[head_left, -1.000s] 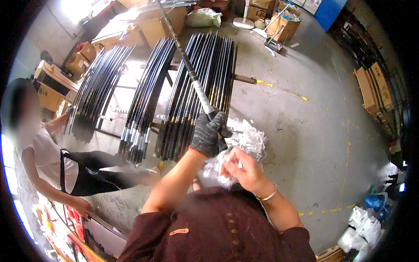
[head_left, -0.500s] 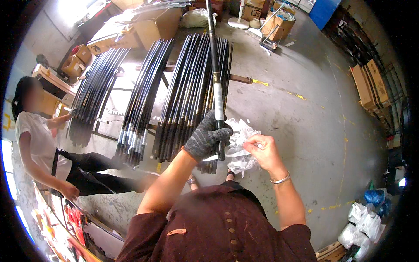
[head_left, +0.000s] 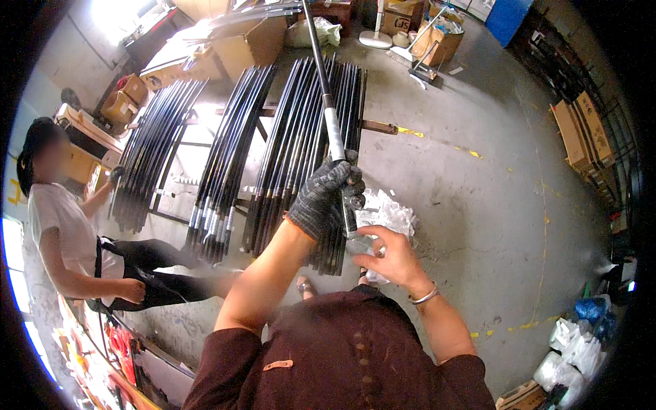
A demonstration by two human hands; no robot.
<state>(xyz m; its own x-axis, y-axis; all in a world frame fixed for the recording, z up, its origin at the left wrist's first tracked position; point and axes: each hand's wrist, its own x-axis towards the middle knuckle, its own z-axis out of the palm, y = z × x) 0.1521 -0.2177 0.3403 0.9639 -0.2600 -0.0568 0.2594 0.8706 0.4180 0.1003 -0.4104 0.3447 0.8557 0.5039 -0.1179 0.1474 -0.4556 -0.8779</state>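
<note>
Head view: the gloved left hand (head_left: 322,199) wraps its fingers around a pole (head_left: 333,131); right hand (head_left: 393,256) curves at the pole's lower end, finger grip unclear.

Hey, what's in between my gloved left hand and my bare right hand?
In the head view, the lower end of the dark pole sticks out below your left hand, toward your right hand.

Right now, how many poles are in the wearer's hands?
1: a black pole with a white section, gripped in the gloved left hand, right hand at its lower end. More poles lie overlapping, some possibly hidden.
</note>
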